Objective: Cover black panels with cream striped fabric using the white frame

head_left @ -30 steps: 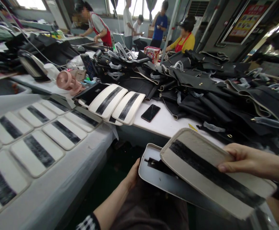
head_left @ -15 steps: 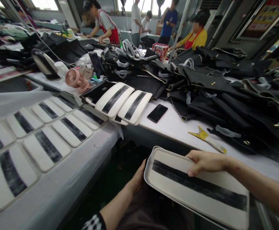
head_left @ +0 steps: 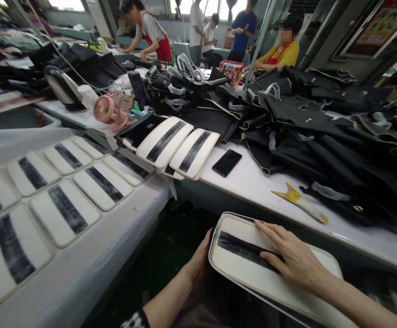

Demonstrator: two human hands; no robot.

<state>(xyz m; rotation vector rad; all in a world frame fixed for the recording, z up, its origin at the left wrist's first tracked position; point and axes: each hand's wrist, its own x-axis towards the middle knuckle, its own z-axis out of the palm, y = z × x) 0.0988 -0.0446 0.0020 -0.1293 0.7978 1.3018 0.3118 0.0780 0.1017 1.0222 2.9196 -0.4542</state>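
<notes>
A cream rounded panel with a black stripe [head_left: 241, 269] sits tilted in front of me, its raised rim showing at the left end. My left hand [head_left: 202, 256] grips that end from the side, with its fingers hidden behind the edge. Across the upper face lies my right hand [head_left: 292, 258], fingers stretched out and apart, resting over the stripe and the far edge. The right end of the panel is partly covered by my right forearm.
Similar striped panels [head_left: 103, 187] lie in rows on the left table [head_left: 116, 237]. Two more panels [head_left: 194, 152] overlap at the corner. A phone [head_left: 227, 162], a yellow-ended tool [head_left: 301, 202] and black bag pieces [head_left: 321, 150] cover the far table. A pink fan [head_left: 108, 109] stands behind; several people work beyond.
My right hand has gone from pinching the panel's far edge to lying spread over its face. The panel's right end has shifted slightly; my left hand stays at its left end.
</notes>
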